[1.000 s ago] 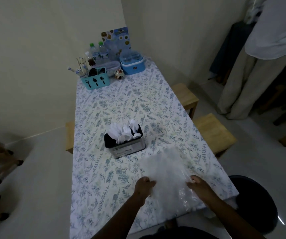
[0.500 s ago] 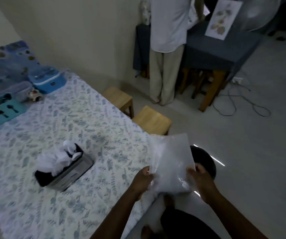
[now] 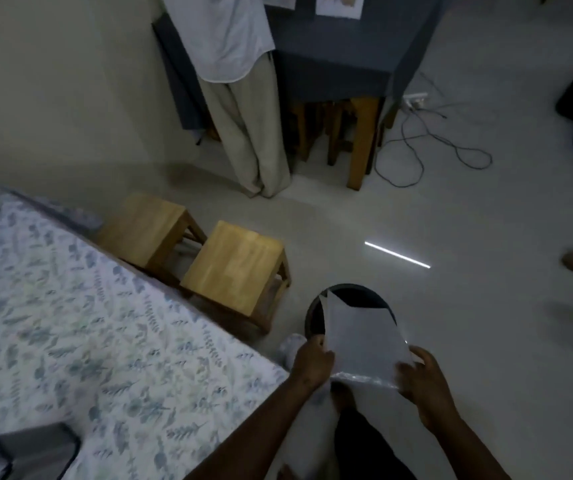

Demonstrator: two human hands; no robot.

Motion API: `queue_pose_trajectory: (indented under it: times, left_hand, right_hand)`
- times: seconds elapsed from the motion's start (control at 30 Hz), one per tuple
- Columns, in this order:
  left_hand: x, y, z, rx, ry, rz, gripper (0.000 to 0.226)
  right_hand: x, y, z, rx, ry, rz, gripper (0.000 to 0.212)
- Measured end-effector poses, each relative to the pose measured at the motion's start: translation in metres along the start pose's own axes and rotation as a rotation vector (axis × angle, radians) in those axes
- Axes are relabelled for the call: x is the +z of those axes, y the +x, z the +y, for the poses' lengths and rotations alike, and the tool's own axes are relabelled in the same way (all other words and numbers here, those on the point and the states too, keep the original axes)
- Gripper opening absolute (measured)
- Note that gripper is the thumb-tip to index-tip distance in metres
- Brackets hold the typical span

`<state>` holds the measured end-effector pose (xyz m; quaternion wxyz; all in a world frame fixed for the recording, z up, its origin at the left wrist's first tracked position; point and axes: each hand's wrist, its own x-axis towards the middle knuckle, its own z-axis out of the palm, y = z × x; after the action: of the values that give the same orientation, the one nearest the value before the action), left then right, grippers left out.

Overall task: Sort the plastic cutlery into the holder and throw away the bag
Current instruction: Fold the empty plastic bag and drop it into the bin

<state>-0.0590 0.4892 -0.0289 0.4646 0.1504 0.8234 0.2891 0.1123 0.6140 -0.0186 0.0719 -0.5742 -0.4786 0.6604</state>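
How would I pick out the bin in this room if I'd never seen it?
Start at the table with the leafy cloth, then find the two wooden stools along its side. On the pale floor just right of the nearer stool stands the bin. Unlike the square stools, it is round, black and open-topped, half hidden by the clear bag held in front of it.

blurred holder [image 3: 32, 450] cut off at bottom-left edge, bin [image 3: 351, 294] mostly hidden behind bag [image 3: 361, 341]
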Motion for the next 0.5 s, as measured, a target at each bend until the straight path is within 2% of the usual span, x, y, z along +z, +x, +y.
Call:
queue_pose_trajectory:
  times: [0.07, 0.13, 0.2, 0.3, 0.4, 0.5]
  left_hand:
    - [0.016, 0.034, 0.005, -0.058, 0.009, -0.063, 0.039]
    - [0.031, 0.069, 0.004, -0.108, 0.026, -0.104, 0.032]
    - [0.042, 0.095, 0.000, -0.146, 0.063, -0.079, 0.027]
    - [0.057, 0.135, -0.012, -0.156, 0.068, -0.048, 0.030]
    - [0.071, 0.175, -0.026, -0.281, 0.091, -0.068, 0.029]
    - [0.090, 0.218, -0.055, -0.248, 0.212, -0.190, 0.029]
  right_hand:
    - [-0.006, 0.037, 0.002, 0.036, -0.033, 0.029, 0.037]
    - [-0.010, 0.075, 0.004, 0.092, -0.090, 0.035, 0.038]
    - [-0.011, 0.110, 0.012, 0.139, -0.147, 0.004, 0.035]
    - [-0.007, 0.157, 0.033, 0.171, -0.268, -0.037, 0.034]
    - [0.001, 0.206, 0.064, 0.176, -0.426, -0.032, 0.024]
    - [0.016, 0.250, 0.090, 0.190, -0.590, -0.038, 0.023]
